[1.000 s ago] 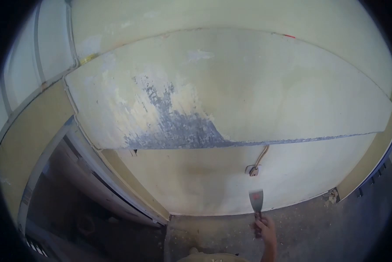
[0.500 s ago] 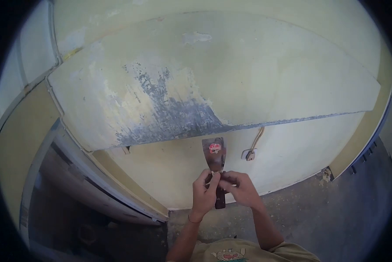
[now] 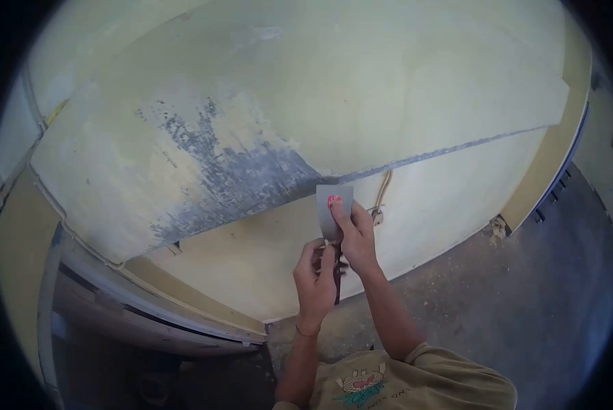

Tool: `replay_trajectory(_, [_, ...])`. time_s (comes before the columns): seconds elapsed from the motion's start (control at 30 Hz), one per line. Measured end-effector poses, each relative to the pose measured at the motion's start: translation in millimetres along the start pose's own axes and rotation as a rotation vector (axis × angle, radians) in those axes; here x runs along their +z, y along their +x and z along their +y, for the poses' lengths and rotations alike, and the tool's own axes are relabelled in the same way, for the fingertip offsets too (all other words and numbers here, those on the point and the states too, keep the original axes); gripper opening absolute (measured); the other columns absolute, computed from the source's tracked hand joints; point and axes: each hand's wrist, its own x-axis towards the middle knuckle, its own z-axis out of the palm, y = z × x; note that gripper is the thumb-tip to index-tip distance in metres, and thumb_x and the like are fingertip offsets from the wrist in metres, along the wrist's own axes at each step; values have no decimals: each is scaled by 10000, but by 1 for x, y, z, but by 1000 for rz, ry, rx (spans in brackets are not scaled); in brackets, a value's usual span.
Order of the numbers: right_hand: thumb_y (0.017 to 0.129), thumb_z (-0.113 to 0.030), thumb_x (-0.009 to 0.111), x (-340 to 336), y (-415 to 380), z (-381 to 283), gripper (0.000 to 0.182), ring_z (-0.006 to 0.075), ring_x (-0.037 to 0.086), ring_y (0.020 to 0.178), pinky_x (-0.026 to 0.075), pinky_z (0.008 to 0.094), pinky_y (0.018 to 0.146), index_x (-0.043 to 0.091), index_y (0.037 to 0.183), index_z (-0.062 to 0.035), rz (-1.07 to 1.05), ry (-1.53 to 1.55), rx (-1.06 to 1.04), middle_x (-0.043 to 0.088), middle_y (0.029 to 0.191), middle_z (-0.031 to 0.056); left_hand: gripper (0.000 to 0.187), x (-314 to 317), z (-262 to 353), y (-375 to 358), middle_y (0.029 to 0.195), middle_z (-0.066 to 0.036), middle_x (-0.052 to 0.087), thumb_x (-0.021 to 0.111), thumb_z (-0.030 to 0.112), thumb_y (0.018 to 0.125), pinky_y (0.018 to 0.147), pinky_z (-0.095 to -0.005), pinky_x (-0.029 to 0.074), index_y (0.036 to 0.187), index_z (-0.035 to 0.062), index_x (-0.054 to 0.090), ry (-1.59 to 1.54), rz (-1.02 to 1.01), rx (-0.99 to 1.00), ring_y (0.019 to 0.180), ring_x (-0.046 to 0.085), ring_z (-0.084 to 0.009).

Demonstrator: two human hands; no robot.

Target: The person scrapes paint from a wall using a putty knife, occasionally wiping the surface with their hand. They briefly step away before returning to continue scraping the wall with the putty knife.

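Note:
A putty knife (image 3: 324,222) is held upright in front of me, its broad grey blade at the top and a red sticker on the blade. My right hand (image 3: 359,239) grips the blade from the right side, thumb lying on the sticker. Lower down, my left hand (image 3: 315,283) is closed around the dark handle (image 3: 337,283), just below the blade. Something small and pale shows at the left fingertips, too small to name. Behind the blade is the bottom edge of a slanted panel (image 3: 416,102) with pale paint and a scraped grey-blue patch (image 3: 252,178).
Under the panel, a brown cable (image 3: 386,184) runs down to a small wall fitting (image 3: 378,217). Pale debris (image 3: 499,225) lies at the wall's corner on the grey floor (image 3: 525,294). A doorway frame (image 3: 163,311) stands at the lower left.
My right hand has moved up from the handle's neck onto the blade, thumb over the sticker. The knife has risen slightly, and the view has turned, shifting the panel left.

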Motion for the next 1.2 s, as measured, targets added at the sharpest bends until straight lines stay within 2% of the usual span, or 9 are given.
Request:
replay_trajectory(0.03, [988, -247, 566, 0, 2, 0, 225, 29, 512, 606, 388, 202, 500, 601, 968, -26, 13, 0, 8, 604, 750, 1, 202, 0, 0, 5, 806, -79, 634, 539, 153, 989, 535, -250, 500, 1002, -46, 565, 4, -8, -13, 597, 610, -133])
replay_trajectory(0.1, [989, -242, 568, -1, 3, 2, 206, 12, 499, 599, 373, 195, 491, 581, 941, -41, 40, -33, 71, 603, 751, -7, 219, -4, -1, 17, 753, -74, 634, 585, 142, 962, 547, -272, 493, 872, -55, 616, 393, 74, 113, 627, 605, -119])
replay_trajectory(0.23, [987, -233, 574, -5, 14, 19, 185, 8, 492, 584, 364, 198, 479, 565, 931, -57, 176, 75, -20, 595, 720, -8, 259, 9, 0, 47, 686, -60, 618, 607, 140, 945, 566, -273, 483, 770, -50, 636, 497, 200, 110, 645, 585, -92])
replay_trajectory(0.3, [986, -217, 570, -11, 19, 8, 205, 28, 512, 587, 389, 211, 487, 562, 928, -21, 106, 29, 108, 612, 741, 9, 281, 14, -7, 64, 629, -30, 575, 612, 147, 945, 547, -252, 436, 737, -42, 617, 170, 126, 13, 608, 520, -60])
replay_trajectory(0.43, [973, -200, 592, -10, 27, 12, 193, 26, 504, 565, 383, 216, 468, 567, 900, -23, 117, -18, 45, 603, 710, 8, 307, 29, -17, 76, 598, -3, 531, 607, 153, 952, 510, -244, 364, 713, -38, 591, 261, 115, 93, 567, 447, -47])
replay_trajectory(0.5, [958, -177, 615, -9, 28, 12, 179, 27, 494, 537, 364, 214, 445, 578, 880, -20, 175, -57, 20, 603, 686, 6, 324, 33, -31, 78, 592, 19, 494, 599, 151, 960, 489, -248, 308, 691, -28, 569, 136, 165, 74, 560, 398, -38])
replay_trajectory(0.6, [944, -148, 630, -6, 33, -4, 172, 25, 501, 533, 355, 204, 441, 595, 852, -7, 168, 79, 50, 619, 681, 11, 337, 46, -25, 79, 588, 31, 482, 593, 150, 964, 488, -244, 305, 678, -26, 561, 15, 243, 143, 565, 395, -35])
replay_trajectory(0.97, [930, -128, 647, -15, 54, -19, 153, 19, 497, 540, 332, 192, 438, 645, 854, 5, 134, 20, 73, 619, 693, -8, 339, 72, -6, 92, 618, 50, 484, 620, 114, 952, 504, -224, 311, 650, -3, 522, 104, 461, 189, 605, 398, -23])
replay_trajectory(1.2, [924, -129, 653, -19, 43, 3, 161, -2, 428, 488, 263, 184, 419, 628, 829, -1, 191, -18, 27, 566, 622, -28, 408, 72, -28, 82, 572, 54, 462, 615, 150, 967, 469, -221, 293, 602, 40, 469, 54, 384, 127, 548, 380, -20])
